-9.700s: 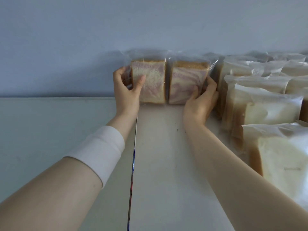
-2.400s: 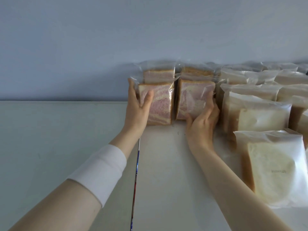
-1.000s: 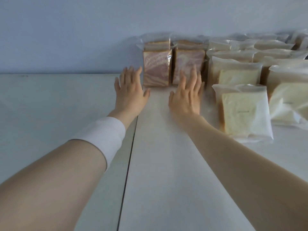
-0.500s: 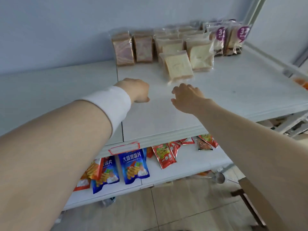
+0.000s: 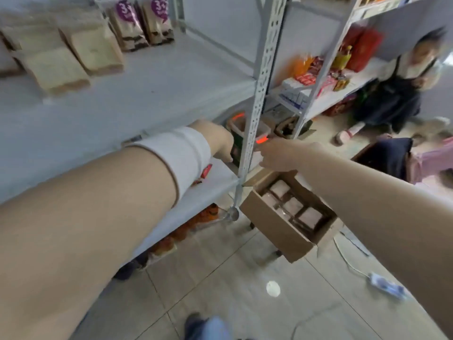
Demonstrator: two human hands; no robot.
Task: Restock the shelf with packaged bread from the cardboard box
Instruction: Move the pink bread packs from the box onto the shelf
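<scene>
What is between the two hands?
In the head view, a perforated metal shelf post stands between the left hand and right hand.

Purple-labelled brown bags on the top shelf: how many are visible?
2: left bag and right bag, upright side by side at the back, right of the pale bread packs. Others may be hidden.

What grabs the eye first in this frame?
The two bare forearms sweeping across the frame, left hand and right hand both empty, near the grey perforated shelf upright. Below the right hand sits the open brown cardboard box on the tiled floor, packaged bread showing inside. Upper left, pale wrapped bread loaves lie on the white shelf.
</scene>
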